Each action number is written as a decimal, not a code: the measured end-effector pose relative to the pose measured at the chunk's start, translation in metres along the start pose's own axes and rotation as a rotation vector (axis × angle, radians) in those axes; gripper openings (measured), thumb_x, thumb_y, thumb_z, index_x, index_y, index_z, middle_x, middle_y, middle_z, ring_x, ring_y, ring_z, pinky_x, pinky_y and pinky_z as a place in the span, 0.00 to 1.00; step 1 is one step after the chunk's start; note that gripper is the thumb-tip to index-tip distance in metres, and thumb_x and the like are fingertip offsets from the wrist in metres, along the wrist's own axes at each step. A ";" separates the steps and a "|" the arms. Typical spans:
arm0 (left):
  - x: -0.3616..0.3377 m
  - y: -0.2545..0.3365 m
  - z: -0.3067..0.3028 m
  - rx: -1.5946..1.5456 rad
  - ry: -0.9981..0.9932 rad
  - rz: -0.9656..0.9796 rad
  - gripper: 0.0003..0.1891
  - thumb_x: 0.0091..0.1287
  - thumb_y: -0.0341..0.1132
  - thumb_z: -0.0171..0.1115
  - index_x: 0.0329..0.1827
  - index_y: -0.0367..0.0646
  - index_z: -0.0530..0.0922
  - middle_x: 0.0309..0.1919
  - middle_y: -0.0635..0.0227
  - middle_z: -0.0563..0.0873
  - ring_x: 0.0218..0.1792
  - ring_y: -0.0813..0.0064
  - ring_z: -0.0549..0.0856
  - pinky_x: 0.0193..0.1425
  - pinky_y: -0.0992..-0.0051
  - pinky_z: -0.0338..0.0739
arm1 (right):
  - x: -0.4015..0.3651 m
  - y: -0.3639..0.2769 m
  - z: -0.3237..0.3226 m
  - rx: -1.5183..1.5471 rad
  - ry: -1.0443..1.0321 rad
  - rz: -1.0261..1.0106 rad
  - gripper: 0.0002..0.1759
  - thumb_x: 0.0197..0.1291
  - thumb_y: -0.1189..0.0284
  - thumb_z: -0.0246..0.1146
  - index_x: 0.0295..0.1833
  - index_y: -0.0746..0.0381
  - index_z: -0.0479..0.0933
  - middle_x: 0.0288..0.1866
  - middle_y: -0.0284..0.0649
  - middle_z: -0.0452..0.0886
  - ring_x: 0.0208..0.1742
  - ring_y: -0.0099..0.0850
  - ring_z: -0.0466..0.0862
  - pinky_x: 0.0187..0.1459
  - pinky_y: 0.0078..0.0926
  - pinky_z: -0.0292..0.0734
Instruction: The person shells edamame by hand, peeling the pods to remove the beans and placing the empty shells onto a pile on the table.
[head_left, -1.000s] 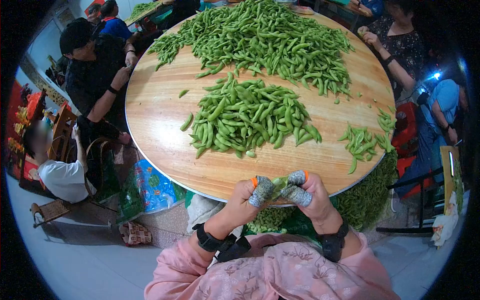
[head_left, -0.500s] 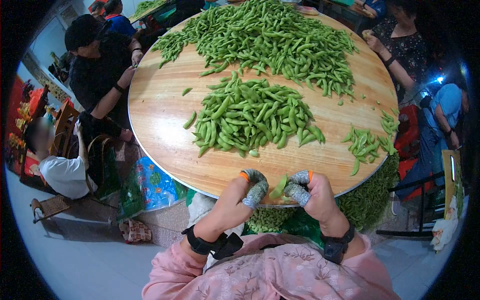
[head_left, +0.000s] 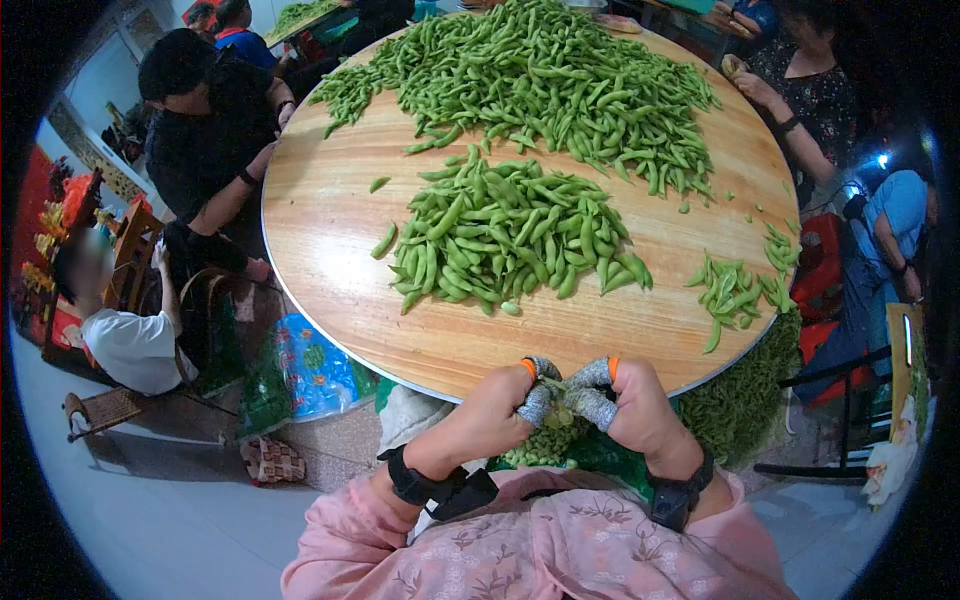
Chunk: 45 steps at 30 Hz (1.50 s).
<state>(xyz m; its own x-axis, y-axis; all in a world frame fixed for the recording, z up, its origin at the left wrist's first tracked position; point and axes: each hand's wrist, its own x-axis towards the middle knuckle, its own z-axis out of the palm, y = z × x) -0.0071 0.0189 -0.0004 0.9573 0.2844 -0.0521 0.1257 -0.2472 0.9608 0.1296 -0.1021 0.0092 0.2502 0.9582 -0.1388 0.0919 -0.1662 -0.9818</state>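
Observation:
An edamame pod [head_left: 558, 390] sits between the fingertips of both hands, just off the near edge of the round wooden table [head_left: 340, 335]. My left hand [head_left: 500, 405] pinches it from one side, with grey knit covers on the thumb and finger. From the other side my right hand [head_left: 640, 405] grips it, wearing similar covers with an orange band. The fingers hide most of the pod. Directly beneath are shelled green beans [head_left: 545, 450]. A small heap of edamame pods [head_left: 510, 235] lies on the table ahead of my hands.
Farther back spreads a large edamame pile [head_left: 550, 80]. Flattened green pods [head_left: 730, 290] lie at the table's right edge, above a mound of pods [head_left: 745, 400] below it. People sit around, including one in black [head_left: 200, 150]. A blue plastic bag [head_left: 315, 365] is at the left.
My left hand has moved right and now meets the right hand at the pod, which earlier only the right hand held. Both hands are slightly lower, over the shelled beans.

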 end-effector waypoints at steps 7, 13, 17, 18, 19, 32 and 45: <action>0.008 0.001 0.003 0.108 0.102 0.002 0.11 0.54 0.22 0.45 0.41 0.35 0.70 0.26 0.62 0.77 0.30 0.72 0.76 0.35 0.75 0.69 | -0.010 0.006 -0.012 -0.124 0.202 -0.046 0.06 0.46 0.81 0.57 0.33 0.68 0.75 0.26 0.35 0.78 0.28 0.20 0.75 0.32 0.19 0.71; 0.028 0.007 -0.031 0.788 0.340 -0.157 0.15 0.52 0.28 0.52 0.44 0.35 0.71 0.21 0.51 0.78 0.24 0.51 0.77 0.28 0.64 0.72 | -0.060 0.006 -0.088 -0.334 0.599 -0.010 0.05 0.45 0.80 0.59 0.31 0.67 0.76 0.27 0.34 0.78 0.29 0.22 0.76 0.34 0.19 0.71; 0.035 -0.014 -0.029 1.085 0.255 -0.092 0.11 0.44 0.30 0.57 0.31 0.37 0.71 0.19 0.52 0.77 0.23 0.55 0.78 0.27 0.62 0.71 | -0.091 0.036 -0.135 -0.392 0.822 0.007 0.09 0.46 0.79 0.59 0.35 0.68 0.74 0.26 0.33 0.77 0.28 0.21 0.74 0.33 0.19 0.70; 0.031 -0.014 -0.023 1.040 0.253 -0.042 0.10 0.44 0.30 0.57 0.29 0.38 0.71 0.19 0.53 0.76 0.23 0.55 0.77 0.26 0.62 0.71 | -0.100 0.048 -0.147 -0.391 0.824 0.007 0.09 0.46 0.79 0.59 0.35 0.68 0.74 0.26 0.33 0.77 0.28 0.21 0.74 0.33 0.19 0.70; 0.027 -0.014 -0.017 0.997 0.251 0.007 0.09 0.44 0.30 0.57 0.28 0.38 0.71 0.18 0.55 0.76 0.23 0.55 0.77 0.26 0.62 0.70 | -0.109 0.061 -0.160 -0.414 0.872 0.058 0.09 0.45 0.79 0.59 0.36 0.68 0.73 0.27 0.34 0.77 0.28 0.22 0.74 0.33 0.20 0.70; 0.091 0.001 -0.012 1.066 0.268 0.093 0.06 0.45 0.31 0.58 0.25 0.38 0.74 0.25 0.54 0.76 0.27 0.53 0.77 0.28 0.62 0.71 | -0.127 0.074 -0.158 -0.781 0.949 0.254 0.08 0.46 0.79 0.58 0.34 0.69 0.73 0.27 0.42 0.77 0.27 0.29 0.75 0.32 0.25 0.69; 0.034 0.020 0.016 0.605 0.265 0.112 0.08 0.47 0.30 0.62 0.30 0.39 0.76 0.21 0.55 0.77 0.22 0.59 0.78 0.26 0.71 0.73 | -0.009 0.018 -0.022 0.530 0.278 0.074 0.12 0.50 0.79 0.57 0.43 0.68 0.73 0.34 0.34 0.77 0.36 0.21 0.75 0.39 0.18 0.71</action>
<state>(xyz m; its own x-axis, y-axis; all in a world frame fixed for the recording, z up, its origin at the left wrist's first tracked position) 0.0323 0.0086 0.0128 0.8862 0.4258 0.1824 0.2271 -0.7425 0.6302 0.1498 -0.1190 -0.0041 0.4870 0.8396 -0.2405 -0.4102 -0.0231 -0.9117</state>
